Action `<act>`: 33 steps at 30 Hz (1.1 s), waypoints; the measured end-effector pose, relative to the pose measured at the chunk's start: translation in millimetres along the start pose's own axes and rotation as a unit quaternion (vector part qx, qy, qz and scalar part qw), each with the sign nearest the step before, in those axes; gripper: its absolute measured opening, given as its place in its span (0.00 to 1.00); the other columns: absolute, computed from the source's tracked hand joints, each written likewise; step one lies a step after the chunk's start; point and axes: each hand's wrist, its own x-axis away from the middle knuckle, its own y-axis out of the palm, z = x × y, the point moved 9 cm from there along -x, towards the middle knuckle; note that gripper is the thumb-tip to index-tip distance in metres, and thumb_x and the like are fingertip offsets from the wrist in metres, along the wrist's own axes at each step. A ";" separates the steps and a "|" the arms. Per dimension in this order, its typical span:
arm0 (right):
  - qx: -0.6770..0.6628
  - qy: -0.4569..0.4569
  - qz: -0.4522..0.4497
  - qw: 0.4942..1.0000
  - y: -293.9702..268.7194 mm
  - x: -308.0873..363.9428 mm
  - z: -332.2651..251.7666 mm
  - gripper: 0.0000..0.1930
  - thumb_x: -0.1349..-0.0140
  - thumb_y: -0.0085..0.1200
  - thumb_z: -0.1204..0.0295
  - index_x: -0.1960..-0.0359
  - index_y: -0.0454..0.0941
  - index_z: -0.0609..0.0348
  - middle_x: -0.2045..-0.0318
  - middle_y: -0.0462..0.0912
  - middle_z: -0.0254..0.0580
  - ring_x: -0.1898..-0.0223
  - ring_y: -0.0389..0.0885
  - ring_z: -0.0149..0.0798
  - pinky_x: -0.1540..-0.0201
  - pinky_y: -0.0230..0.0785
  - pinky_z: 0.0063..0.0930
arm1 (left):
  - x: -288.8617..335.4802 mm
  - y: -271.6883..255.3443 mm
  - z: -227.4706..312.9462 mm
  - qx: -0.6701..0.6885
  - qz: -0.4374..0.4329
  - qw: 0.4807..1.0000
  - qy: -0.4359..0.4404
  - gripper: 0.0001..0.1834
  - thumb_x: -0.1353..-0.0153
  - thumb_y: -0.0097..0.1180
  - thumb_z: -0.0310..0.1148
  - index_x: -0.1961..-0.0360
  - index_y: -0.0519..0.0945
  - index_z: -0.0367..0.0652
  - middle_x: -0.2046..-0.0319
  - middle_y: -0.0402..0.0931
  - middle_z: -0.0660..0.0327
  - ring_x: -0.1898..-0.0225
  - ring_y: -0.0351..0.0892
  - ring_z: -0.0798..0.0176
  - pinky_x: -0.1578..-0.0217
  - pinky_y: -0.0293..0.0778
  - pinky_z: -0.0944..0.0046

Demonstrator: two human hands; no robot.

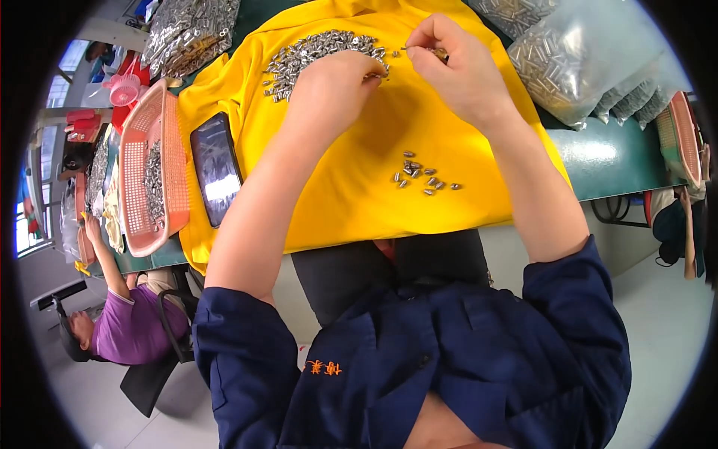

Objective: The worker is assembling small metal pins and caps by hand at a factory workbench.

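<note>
Sorting small metal pieces on a yellow cloth (359, 187): left hand (333, 86) curled closed over the far pile (314, 52), right hand (456, 67) pinching one piece (440, 54), which likely needs placing next.

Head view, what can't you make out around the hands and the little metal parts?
- Left hand: its fingertips curl under, hiding any part they grip.
- Right hand: the pinched piece is too small to identify.
- Large pile of metal parts: partly hidden behind the left hand.

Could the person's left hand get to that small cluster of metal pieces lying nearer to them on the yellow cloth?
Probably yes. The left hand is up by the large pile, and the small cluster lies uncovered on the yellow cloth between both forearms, with nothing lying between.
</note>
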 end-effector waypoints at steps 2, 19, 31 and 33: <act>0.000 -0.006 0.002 1.000 0.0 -0.6 -0.7 0.05 0.49 0.47 0.74 0.73 0.67 0.62 0.79 0.70 0.31 0.75 0.65 0.24 0.72 0.59 0.16 | -8.6 17.9 -2.2 -0.109 -0.060 0.992 0.020 0.07 0.54 0.49 0.29 0.73 0.77 0.42 0.74 0.74 0.56 0.70 0.74 0.53 0.67 0.70 0.59; -0.039 -0.013 0.003 0.999 -9.5 7.9 -8.6 0.05 0.53 0.44 0.73 0.73 0.66 0.59 0.79 0.73 0.45 0.75 0.72 0.47 0.73 0.63 0.34 | -21.1 23.9 31.7 -0.078 -0.130 0.988 0.032 0.06 0.53 0.51 0.28 0.77 0.73 0.34 0.77 0.71 0.49 0.73 0.71 0.46 0.72 0.66 0.54; -0.076 -0.004 -0.002 0.997 16.7 1.4 -10.2 0.05 0.52 0.45 0.74 0.72 0.68 0.58 0.76 0.73 0.43 0.73 0.72 0.42 0.70 0.64 0.29 | 29.6 4.7 -25.3 0.430 -0.003 0.875 -0.223 0.05 0.50 0.50 0.21 0.69 0.72 0.35 0.75 0.71 0.65 0.73 0.71 0.72 0.70 0.69 0.75; -0.020 -0.058 0.009 0.998 10.2 1.2 -6.5 0.04 0.52 0.46 0.73 0.73 0.69 0.57 0.75 0.72 0.42 0.71 0.72 0.40 0.69 0.65 0.27 | 27.1 17.9 -28.8 0.484 0.018 0.846 -0.223 0.05 0.50 0.50 0.21 0.70 0.73 0.36 0.74 0.71 0.64 0.72 0.71 0.71 0.69 0.69 0.73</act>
